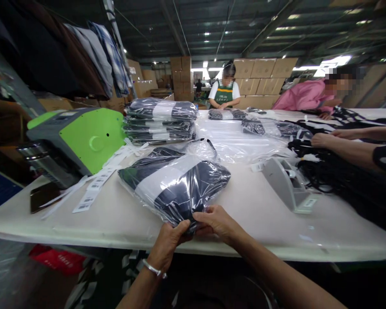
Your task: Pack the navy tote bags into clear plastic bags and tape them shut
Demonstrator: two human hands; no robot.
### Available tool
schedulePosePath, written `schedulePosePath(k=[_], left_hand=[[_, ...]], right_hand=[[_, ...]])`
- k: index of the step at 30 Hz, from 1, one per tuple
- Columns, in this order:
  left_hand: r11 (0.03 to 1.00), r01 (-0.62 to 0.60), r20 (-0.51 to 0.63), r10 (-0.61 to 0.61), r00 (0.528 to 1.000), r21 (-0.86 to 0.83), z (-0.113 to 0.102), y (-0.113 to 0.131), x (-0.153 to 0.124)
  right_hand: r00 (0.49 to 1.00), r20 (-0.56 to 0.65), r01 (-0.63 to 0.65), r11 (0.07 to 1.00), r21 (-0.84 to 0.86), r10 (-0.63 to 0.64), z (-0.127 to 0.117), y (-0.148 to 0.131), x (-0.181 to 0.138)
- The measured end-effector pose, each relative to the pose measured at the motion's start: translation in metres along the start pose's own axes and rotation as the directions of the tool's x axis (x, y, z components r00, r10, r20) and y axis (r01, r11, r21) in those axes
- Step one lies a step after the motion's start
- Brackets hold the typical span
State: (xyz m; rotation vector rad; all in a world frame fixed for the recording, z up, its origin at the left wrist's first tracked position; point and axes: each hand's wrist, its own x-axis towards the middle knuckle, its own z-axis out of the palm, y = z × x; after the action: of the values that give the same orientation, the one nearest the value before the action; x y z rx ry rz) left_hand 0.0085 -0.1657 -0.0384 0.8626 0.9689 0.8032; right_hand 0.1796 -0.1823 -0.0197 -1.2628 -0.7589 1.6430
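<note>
At lower centre, most fingers of the left hand point(169, 240) are hidden beneath the bagged garment point(176, 195). The bottom edge cuts off both forearms point(270, 266), the right edge a co-worker's arms point(354, 150). Print on the label strip point(96, 184), left, is unreadably small.

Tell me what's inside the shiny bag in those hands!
Inside the clear bag is what looks like dark cloth, with a white band across it. Its underside is hidden from view.
</note>
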Motion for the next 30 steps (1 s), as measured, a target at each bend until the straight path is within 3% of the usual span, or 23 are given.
schedulePosePath(k=[5,11,13,15,17,18,20,21,23,25,27,30], left_hand=[[0.990,0.101,0.052,-0.096,0.994,-0.100,0.000,-0.001,-0.002],[0.972,0.116,0.006,-0.118,0.993,-0.206,0.003,-0.005,0.002],[0.966,0.141,0.008,-0.143,0.990,-0.218,0.000,-0.008,0.005],[0.963,0.162,-0.031,-0.172,0.985,-0.214,-0.003,-0.010,0.009],[0.960,0.177,-0.073,-0.197,0.978,-0.218,-0.006,-0.012,0.010],[0.958,0.179,-0.081,-0.202,0.976,-0.226,-0.006,-0.013,0.011],[0.959,0.164,-0.097,-0.191,0.977,-0.233,-0.007,-0.015,0.011],[0.963,0.146,-0.110,-0.174,0.979,-0.226,-0.006,-0.016,0.012],[0.973,0.113,-0.142,-0.143,0.979,-0.200,-0.006,-0.017,0.013],[0.979,0.098,-0.181,-0.130,0.975,-0.176,-0.007,-0.018,0.015],[0.982,0.106,-0.207,-0.138,0.968,-0.155,-0.007,-0.018,0.016],[0.985,0.113,-0.195,-0.138,0.971,-0.133,-0.008,-0.018,0.015]], right_hand=[[0.995,-0.060,0.073,0.995,-0.069,-0.078,-0.001,0.002,0.008],[0.986,-0.053,0.141,0.957,-0.255,-0.160,-0.009,0.009,0.005],[0.985,-0.027,0.158,0.945,-0.286,-0.173,-0.022,-0.002,-0.002],[0.956,-0.116,0.214,0.910,-0.356,-0.270,-0.054,-0.024,-0.018],[0.827,-0.340,0.257,0.839,-0.480,-0.448,-0.105,-0.053,-0.042],[0.694,-0.469,0.251,0.794,-0.553,-0.546,-0.135,-0.069,-0.056],[0.432,-0.612,0.130,0.717,-0.685,-0.663,-0.198,-0.096,-0.083],[0.374,-0.654,0.027,0.713,-0.700,-0.657,-0.226,-0.105,-0.094],[0.396,-0.745,-0.098,0.782,-0.615,-0.537,-0.270,-0.113,-0.108],[0.474,-0.779,-0.137,0.839,-0.526,-0.411,-0.293,-0.109,-0.110],[0.529,-0.780,-0.128,0.877,-0.462,-0.333,-0.301,-0.102,-0.103],[0.537,-0.790,-0.086,0.912,-0.402,-0.297,-0.301,-0.094,-0.090]])
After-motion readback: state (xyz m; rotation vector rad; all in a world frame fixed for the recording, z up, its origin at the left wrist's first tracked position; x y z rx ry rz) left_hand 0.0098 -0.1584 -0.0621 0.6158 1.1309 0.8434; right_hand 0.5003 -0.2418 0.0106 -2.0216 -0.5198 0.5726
